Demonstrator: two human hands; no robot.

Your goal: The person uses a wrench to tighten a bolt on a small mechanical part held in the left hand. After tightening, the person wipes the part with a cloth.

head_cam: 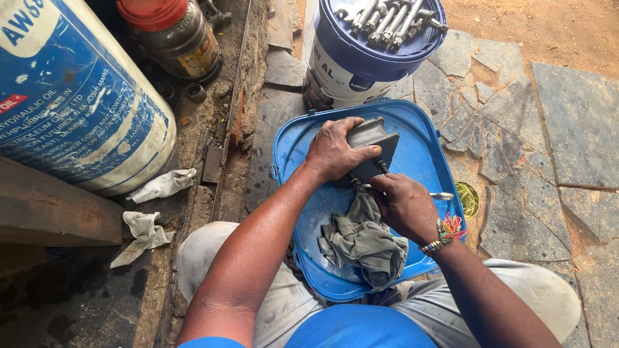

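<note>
My left hand [335,152] grips a dark grey metal block with threaded studs [372,137], pressing it down on a blue plastic lid [422,151] that lies between my knees. My right hand [405,206] is closed on a spanner [438,195] whose shiny end sticks out to the right, set against the block's lower stud. A crumpled grey rag [367,243] lies on the lid just under my right hand. Coloured thread bands circle my right wrist.
A blue and white bucket [351,64] stands beyond the lid with several sockets and wrenches [390,22] on top. A large blue and white oil drum [71,96] lies at left, a dark jar with a red cap [174,35] behind it, white rags [151,209] on the ground. Stone paving at right.
</note>
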